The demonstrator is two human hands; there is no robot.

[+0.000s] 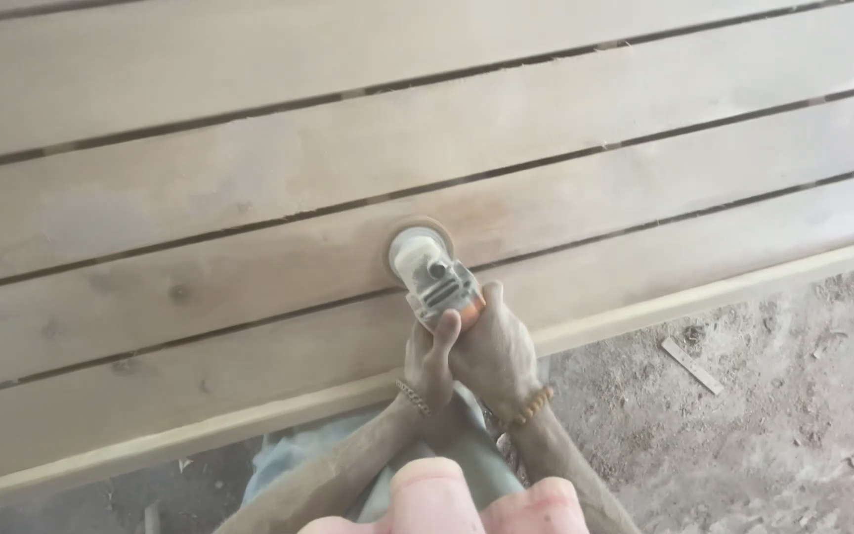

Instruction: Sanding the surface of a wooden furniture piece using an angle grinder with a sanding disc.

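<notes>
— Where are your hands?

— Both are wrapped around the body of the angle grinder (434, 280), low in the middle of my view. My left hand (428, 364) grips it from the left with the fingers closed round the orange part of the handle; my right hand (493, 351) is clamped on it from the right, pressed up against the left one.

— And the tool itself?

— It reaches up and away from my hands, just beyond my fingertips. Its round sanding disc (419, 237) lies flat on a wooden plank (249, 287), touching the surface, near the dark gap between that plank and the next.

— What's around it?

— More planks lie side by side, running across the view on a slight slant. The pale near edge (704, 293) of the last board passes right by my wrists. Below that is dusty ground (743, 435), with a small wood scrap (691, 365) off to my right, well apart from the grinder. I wear a beaded bracelet (529, 406) on my right wrist.
</notes>
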